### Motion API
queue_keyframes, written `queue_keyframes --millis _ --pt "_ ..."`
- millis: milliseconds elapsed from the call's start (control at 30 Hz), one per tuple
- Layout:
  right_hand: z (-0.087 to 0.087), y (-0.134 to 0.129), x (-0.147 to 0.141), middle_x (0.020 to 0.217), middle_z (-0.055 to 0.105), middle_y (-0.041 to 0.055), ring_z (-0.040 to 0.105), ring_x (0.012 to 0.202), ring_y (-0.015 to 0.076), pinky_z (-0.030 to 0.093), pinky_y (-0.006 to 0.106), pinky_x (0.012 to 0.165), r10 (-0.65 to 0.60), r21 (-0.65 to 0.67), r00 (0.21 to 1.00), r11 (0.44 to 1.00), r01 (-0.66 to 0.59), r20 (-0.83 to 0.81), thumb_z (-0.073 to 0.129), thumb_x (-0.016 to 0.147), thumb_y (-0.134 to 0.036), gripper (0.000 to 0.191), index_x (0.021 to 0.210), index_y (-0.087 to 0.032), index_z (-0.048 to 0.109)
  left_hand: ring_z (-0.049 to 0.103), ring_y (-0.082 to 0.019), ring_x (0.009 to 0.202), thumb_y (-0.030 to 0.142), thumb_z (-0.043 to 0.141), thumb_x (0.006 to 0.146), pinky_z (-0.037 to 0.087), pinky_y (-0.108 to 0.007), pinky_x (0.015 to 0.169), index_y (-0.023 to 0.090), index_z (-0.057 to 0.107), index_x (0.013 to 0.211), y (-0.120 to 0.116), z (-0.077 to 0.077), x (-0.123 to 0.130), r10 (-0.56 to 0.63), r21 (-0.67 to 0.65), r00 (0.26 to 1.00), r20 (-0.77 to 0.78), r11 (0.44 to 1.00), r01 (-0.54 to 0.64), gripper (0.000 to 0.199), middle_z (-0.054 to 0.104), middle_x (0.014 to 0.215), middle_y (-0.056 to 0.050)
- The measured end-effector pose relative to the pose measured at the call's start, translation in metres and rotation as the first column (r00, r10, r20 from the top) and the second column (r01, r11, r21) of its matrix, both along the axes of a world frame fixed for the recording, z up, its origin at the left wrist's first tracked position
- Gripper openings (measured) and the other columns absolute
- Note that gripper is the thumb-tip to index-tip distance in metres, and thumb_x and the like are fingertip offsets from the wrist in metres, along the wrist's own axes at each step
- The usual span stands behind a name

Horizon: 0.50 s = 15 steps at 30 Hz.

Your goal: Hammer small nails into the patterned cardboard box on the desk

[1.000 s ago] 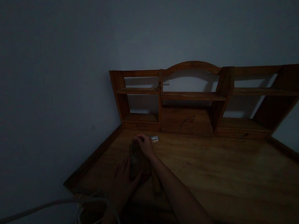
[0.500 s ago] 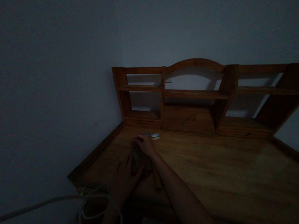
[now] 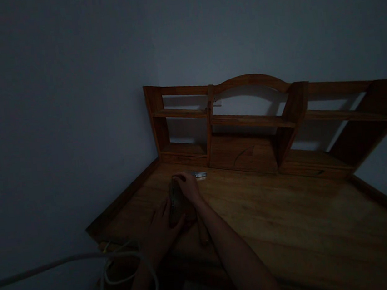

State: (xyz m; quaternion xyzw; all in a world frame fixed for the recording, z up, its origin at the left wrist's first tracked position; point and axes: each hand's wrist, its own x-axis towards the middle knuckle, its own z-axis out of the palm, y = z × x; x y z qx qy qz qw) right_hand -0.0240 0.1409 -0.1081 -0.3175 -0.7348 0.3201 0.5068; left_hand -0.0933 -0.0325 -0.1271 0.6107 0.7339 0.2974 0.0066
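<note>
A pale cord (image 3: 67,260) loops in the lower left of the frame, close to the left arm, so it is good to stay clear of that loop and not tug it. A bit farther in, left of the bottom middle, the left hand (image 3: 160,228) has its thumb and fingers spread wide, against the near left part of a dark thing (image 3: 181,205). That thing sits on the table (image 3: 275,214), a little left of the middle and below it, and it is too dark to tell what it is. To do this part well, the left hand should press softly and hold the thing flat so it does not slip. Just right of it lies a wooden stick (image 3: 202,230), close beside the right arm, so that arm needs care not to bump it. The right hand (image 3: 187,184) is at the thing's far end, with its fingers bent. I cannot tell if they pinch it or only touch it. Small, slow moves look best there, and more light would help. Just past the right hand lies a shiny thing (image 3: 199,175), so don't knock it. Far back, a wooden shelf (image 3: 253,121) stands by the wall.
</note>
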Motion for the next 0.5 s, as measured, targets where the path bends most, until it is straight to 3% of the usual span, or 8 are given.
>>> queue_keyframes --millis 167,300,400,500 --pt "0.006 0.029 0.032 0.1 0.069 0.0087 0.062 0.089 0.0165 0.047 0.027 0.081 -0.213 -0.072 0.964 0.976 0.204 -0.158 0.044 0.088 -0.04 0.036 0.104 -0.014 0.065 0.038 -0.029 0.134 0.056 0.047 0.085 0.027 -0.041 0.11 0.018 0.03 0.145 0.0 -0.003 -0.001 -0.028 -0.015 0.997 -0.076 1.0 0.027 0.073 0.041 0.146 -0.013" --pt "-0.01 0.057 0.081 0.09 0.069 0.0109 0.062 0.081 0.0182 0.047 0.029 0.075 -0.337 -0.16 0.923 0.937 0.31 -0.184 0.049 0.081 -0.042 0.046 0.111 -0.009 0.06 0.036 -0.029 0.135 0.06 0.045 0.084 0.025 -0.042 0.111 0.014 0.032 0.144 0.002 -0.007 -0.003 -0.007 -0.023 0.996 -0.088 1.0 0.005 0.076 0.039 0.147 -0.014" --pt "-0.028 0.073 0.101 0.071 0.068 0.0078 0.06 0.063 0.0168 0.047 0.027 0.061 -0.299 -0.226 0.944 0.938 0.263 -0.142 0.055 0.073 -0.042 0.042 0.096 -0.009 0.065 0.037 -0.029 0.134 0.059 0.046 0.084 0.026 -0.042 0.111 0.016 0.03 0.145 0.003 -0.009 -0.003 -0.008 -0.016 0.997 -0.076 1.0 0.007 0.076 0.039 0.147 -0.014" --pt "-0.04 0.082 0.105 0.064 0.067 0.0065 0.058 0.055 0.0143 0.043 0.023 0.053 -0.222 -0.256 0.97 0.947 0.191 -0.096 0.057 0.068 -0.038 0.03 0.076 -0.011 0.067 0.037 -0.028 0.135 0.057 0.046 0.085 0.028 -0.043 0.11 0.018 0.03 0.145 0.002 -0.01 -0.005 -0.007 -0.015 0.998 -0.067 1.0 0.006 0.074 0.038 0.148 -0.013"
